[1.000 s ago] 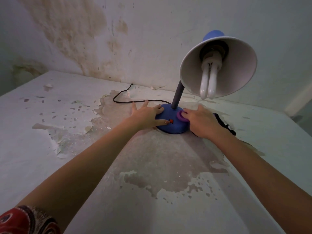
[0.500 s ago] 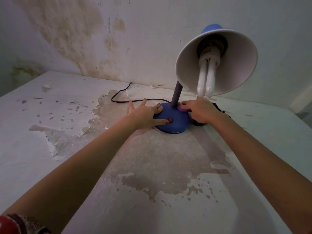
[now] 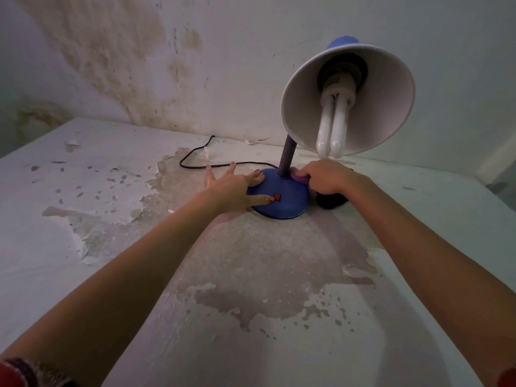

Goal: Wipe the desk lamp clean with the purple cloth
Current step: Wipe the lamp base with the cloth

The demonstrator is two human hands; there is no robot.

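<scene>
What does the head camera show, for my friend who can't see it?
The right hand holds a purple cloth on the blue lamp base beside its stem. The left hand lies flat on the base, by the red switch.

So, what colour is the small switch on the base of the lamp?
Orange-red; the switch shows best in the head view, on the blue base.

Blue lamp base (image 3: 282, 202), purple cloth (image 3: 300, 178), apparently orange-red switch (image 3: 277, 197).
</scene>
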